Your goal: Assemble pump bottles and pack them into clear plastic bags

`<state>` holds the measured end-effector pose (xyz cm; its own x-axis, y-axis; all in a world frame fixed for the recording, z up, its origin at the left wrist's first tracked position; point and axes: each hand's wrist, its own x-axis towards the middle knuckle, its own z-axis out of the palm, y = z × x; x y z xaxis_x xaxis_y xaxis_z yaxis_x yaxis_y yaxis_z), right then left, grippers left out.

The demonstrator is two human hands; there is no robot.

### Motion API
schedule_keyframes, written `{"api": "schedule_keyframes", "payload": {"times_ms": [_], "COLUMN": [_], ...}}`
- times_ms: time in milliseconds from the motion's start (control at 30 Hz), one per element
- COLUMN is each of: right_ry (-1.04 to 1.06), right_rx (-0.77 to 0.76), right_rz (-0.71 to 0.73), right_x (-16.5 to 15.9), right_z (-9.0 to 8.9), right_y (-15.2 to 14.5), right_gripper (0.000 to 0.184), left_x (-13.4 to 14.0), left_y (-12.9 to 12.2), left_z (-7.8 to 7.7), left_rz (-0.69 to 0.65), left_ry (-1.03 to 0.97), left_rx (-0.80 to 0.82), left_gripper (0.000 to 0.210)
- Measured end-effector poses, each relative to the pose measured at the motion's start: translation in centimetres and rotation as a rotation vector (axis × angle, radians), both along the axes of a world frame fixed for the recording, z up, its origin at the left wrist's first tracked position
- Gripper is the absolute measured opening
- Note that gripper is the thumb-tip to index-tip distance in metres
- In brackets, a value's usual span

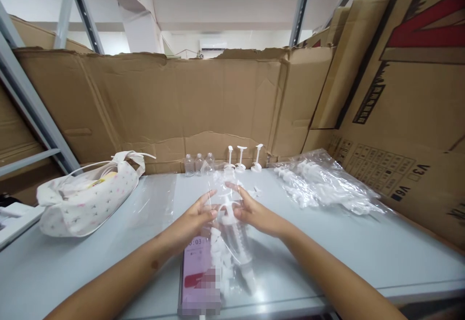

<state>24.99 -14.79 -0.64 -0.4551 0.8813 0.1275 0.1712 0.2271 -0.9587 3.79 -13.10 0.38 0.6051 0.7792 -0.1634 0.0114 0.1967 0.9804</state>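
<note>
Between my hands is a clear plastic bag [225, 257] with white plastic pieces and a large clear syringe-like tube [239, 243] inside, its white flanged top upward and its lower end tilted right. My left hand [201, 212] grips the bag's left side near the top, thumb and fingers on the film. My right hand [252, 213] holds the right side by the white top, its thumb beside it and its index finger stretched forward. Below my left hand lies a phone [196, 274] with a pink screen showing digits, partly covered by the bag.
Three small clear bottles [199, 165] and three white T-handled parts [240, 159] stand at the back by a cardboard wall [189, 97]. A big clear bag of white parts [327, 184] lies right. A patterned cloth bag [87, 201] and flat plastic film [154, 196] are left.
</note>
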Motion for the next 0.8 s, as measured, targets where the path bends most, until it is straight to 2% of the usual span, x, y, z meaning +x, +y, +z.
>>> {"api": "schedule_keyframes", "payload": {"times_ms": [67, 267, 367, 433, 600, 800], "right_ry": [0.042, 0.156, 0.195, 0.211, 0.176, 0.181], "right_rx": [-0.013, -0.018, -0.01, -0.037, -0.089, -0.075], "right_rz": [-0.027, -0.231, -0.24, -0.21, -0.176, -0.294], "right_x": [-0.1, -0.7, -1.0, -1.2, -1.7, -1.2], "right_z": [0.2, 0.2, 0.0, -0.1, 0.0, 0.4], "right_y": [0.0, 0.3, 0.4, 0.3, -0.2, -0.1], "right_gripper": [0.067, 0.04, 0.028, 0.024, 0.02, 0.021], "left_x": [-0.4, -1.3, -0.9, -0.6, -0.5, -1.6], "left_y": [-0.1, -0.6, -0.9, -0.9, 0.1, 1.4], "left_z": [0.1, 0.0, -0.4, -0.7, -1.0, -0.8], "left_rz": [-0.028, -0.134, -0.167, -0.111, 0.109, 0.193], "left_ry": [-0.022, -0.025, -0.001, -0.017, -0.053, 0.084], "left_rx": [-0.03, -0.144, -0.2, -0.183, 0.09, 0.486], "left_gripper": [0.061, 0.055, 0.056, 0.055, 0.048, 0.028]}}
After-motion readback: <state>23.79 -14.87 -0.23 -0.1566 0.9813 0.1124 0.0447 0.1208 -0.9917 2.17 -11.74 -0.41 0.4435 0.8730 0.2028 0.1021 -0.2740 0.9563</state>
